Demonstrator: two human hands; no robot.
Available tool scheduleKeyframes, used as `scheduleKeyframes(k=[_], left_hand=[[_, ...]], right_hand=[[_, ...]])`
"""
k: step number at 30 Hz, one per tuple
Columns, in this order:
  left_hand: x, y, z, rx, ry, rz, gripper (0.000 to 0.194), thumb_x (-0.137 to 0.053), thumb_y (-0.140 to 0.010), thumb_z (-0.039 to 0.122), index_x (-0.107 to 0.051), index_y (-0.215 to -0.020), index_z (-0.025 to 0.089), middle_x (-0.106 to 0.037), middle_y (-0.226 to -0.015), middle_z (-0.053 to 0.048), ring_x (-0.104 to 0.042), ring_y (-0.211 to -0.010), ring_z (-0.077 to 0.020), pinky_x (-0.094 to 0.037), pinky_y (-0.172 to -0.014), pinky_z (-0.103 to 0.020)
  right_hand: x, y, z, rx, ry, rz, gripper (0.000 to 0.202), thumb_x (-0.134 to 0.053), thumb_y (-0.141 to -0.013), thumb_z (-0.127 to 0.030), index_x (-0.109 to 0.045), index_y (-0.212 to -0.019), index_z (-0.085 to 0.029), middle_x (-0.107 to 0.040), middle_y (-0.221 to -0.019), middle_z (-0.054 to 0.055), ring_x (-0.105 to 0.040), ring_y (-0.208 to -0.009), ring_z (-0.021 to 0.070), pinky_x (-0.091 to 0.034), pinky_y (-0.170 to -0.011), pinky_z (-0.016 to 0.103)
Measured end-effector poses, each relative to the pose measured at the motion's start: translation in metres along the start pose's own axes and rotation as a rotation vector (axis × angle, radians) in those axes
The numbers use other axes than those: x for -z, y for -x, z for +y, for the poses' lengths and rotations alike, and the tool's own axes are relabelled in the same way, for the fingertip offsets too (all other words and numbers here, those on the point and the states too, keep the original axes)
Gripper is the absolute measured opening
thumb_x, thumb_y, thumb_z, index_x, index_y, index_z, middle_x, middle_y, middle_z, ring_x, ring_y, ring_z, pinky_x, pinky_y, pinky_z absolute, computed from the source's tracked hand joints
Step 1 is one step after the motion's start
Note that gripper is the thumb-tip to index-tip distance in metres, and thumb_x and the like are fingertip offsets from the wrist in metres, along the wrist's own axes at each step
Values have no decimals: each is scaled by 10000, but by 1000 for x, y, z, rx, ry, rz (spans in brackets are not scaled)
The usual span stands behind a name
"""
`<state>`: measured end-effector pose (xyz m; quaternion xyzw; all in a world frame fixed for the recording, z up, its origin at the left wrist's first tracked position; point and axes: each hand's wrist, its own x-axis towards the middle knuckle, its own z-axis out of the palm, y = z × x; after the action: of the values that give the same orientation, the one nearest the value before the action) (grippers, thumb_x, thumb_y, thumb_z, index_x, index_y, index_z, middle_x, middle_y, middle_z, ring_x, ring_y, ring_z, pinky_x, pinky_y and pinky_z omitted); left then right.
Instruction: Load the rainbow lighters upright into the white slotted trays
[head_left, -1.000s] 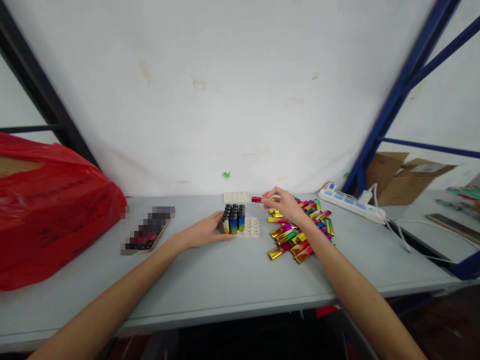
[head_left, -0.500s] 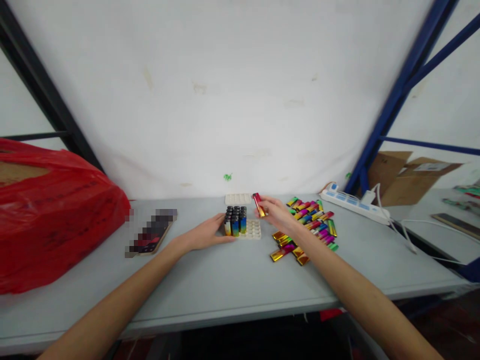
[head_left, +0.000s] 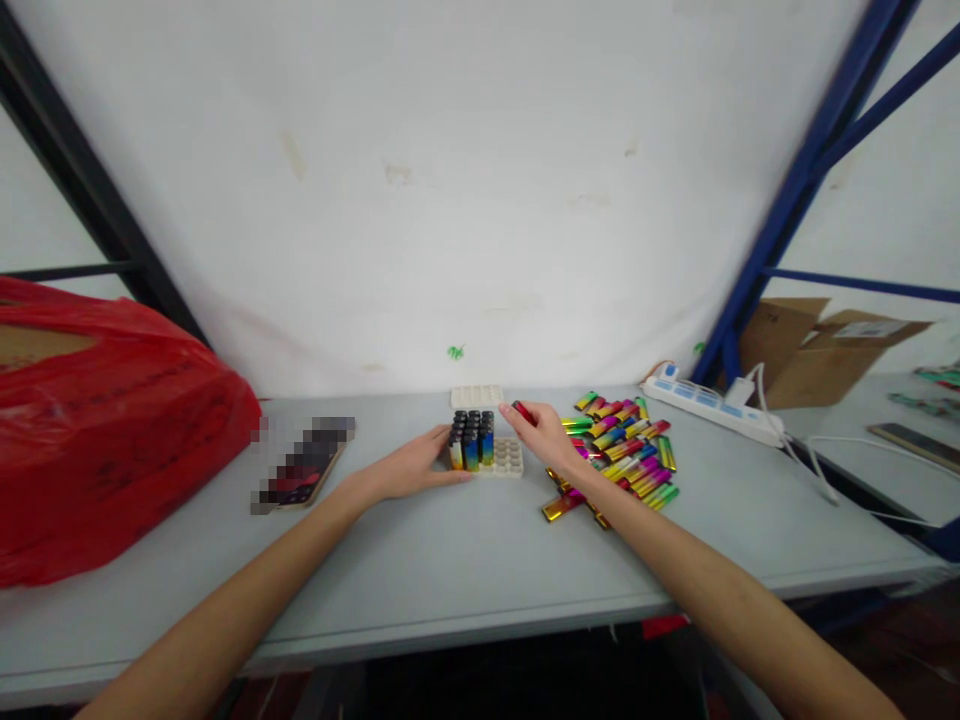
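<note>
Several lighters with black tops (head_left: 471, 440) stand upright in the left part of a pale tray with round holes (head_left: 509, 458). My left hand (head_left: 416, 465) rests at the tray's left side, thumb and fingers spread around its corner. Above and right of the tray, my right hand (head_left: 545, 436) pinches a red lighter (head_left: 523, 412), mostly hidden by the fingers. Loose shiny coloured lighters (head_left: 630, 450) lie piled on the grey table (head_left: 420, 580) to the right, partly behind my right wrist.
A second pale tray (head_left: 476, 397) lies by the wall. On the left are a phone (head_left: 307, 470) and a red plastic bag (head_left: 112, 440). A white power strip (head_left: 712, 408) with cables and a cardboard box (head_left: 817, 355) are at the right.
My right hand has turned and tilted the red lighter, whose body is now mostly covered by the fingers. My left hand has stayed at the tray.
</note>
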<state>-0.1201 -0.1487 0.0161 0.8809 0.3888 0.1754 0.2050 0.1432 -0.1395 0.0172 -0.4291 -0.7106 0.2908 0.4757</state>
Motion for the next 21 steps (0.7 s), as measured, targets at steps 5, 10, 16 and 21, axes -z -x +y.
scheduleKeyframes(k=[5, 10, 16, 21], left_hand=[[0, 0, 0, -4, -3, 8, 733, -731, -923, 611, -531, -1491, 193, -594, -1542, -144, -584, -1394, -346, -411, -1244, -456], [-1, -1, -2, -5, -12, 0, 738, -729, -927, 606, -518, -1501, 191, -570, -1566, -149, -568, -1415, -340, -390, -1258, -456], [-1, 0, -1, -8, 3, 4, 749, -735, -925, 602, -505, -1517, 205, -572, -1569, -140, -562, -1422, -341, -395, -1254, -460], [-1, 0, -1, -2, 2, -2, 767, -739, -922, 604, -501, -1522, 189, -576, -1559, -150, -571, -1407, -345, -398, -1253, -457]], right_hand=[[-5, 3, 1, -5, 126, 17, 489, -465, -930, -572, -404, -576, -239, -388, -554, -38, -393, -583, 132, -269, -580, 288], [-4, 3, -1, 56, 205, 33, 494, -455, -965, -582, -384, -614, -242, -406, -565, -42, -391, -596, 136, -273, -597, 287], [2, 6, -9, 133, 254, -42, 494, -380, -1067, -606, -432, -737, -242, -475, -658, -35, -443, -648, 147, -332, -636, 280], [16, 5, -17, 365, 397, -202, 392, -342, -1125, -478, -522, -882, -230, -612, -879, 48, -549, -812, 191, -427, -782, 304]])
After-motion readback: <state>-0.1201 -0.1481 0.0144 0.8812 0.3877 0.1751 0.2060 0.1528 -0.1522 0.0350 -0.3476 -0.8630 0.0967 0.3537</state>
